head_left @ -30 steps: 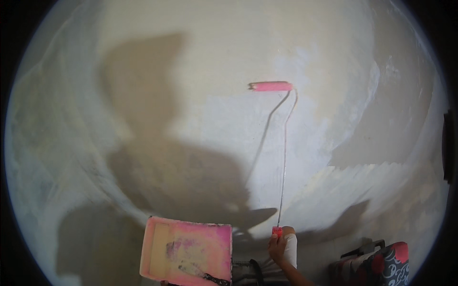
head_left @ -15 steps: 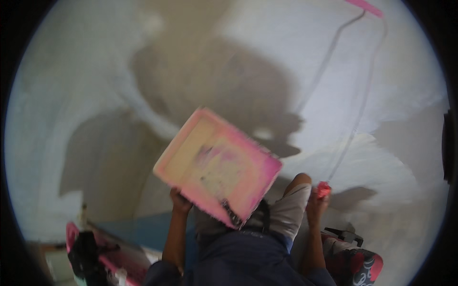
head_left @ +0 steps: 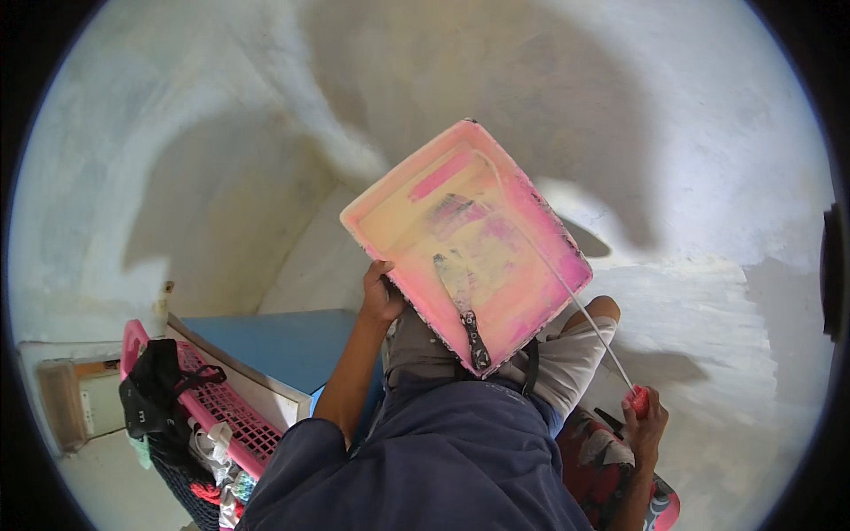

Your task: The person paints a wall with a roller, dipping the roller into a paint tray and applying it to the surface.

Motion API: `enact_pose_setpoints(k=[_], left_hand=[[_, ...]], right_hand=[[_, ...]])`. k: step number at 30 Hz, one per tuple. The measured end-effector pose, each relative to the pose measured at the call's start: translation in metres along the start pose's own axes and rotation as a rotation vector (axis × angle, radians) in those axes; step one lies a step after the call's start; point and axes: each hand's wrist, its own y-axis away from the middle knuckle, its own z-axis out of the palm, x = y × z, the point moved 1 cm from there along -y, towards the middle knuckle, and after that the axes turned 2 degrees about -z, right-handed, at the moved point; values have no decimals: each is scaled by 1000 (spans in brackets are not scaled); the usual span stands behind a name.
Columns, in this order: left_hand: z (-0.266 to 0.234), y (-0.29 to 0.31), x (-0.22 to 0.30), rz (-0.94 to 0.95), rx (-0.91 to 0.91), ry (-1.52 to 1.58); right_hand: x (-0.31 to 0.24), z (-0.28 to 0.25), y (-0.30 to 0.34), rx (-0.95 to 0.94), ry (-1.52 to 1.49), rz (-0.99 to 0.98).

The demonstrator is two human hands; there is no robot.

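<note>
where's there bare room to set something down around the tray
The blue surface between the pink basket and the left forearm looks bare, backed by the wall. Crowded: the basket, piled with cloths and a black item; the tray, holding a scraper, with the roller head and rod over it; and below the right hand, where a red patterned item sits.

Tray [head_left: 513, 311] pink, magenta-smudged; roller handle [head_left: 638, 404] red; basket [head_left: 237, 409] pink; shirt [head_left: 425, 456] navy.

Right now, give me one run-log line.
left hand: holding pink tray by its edge; right hand: gripping red roller handle; pink roller head: inside tray; dark-handled tool: lying inside tray
</note>
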Motion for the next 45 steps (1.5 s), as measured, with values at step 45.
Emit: enact_pose_setpoints(k=[45], left_hand=[[-3, 6, 4, -33, -91, 5]], right_hand=[[-65, -62, -47, -167, 329, -11]])
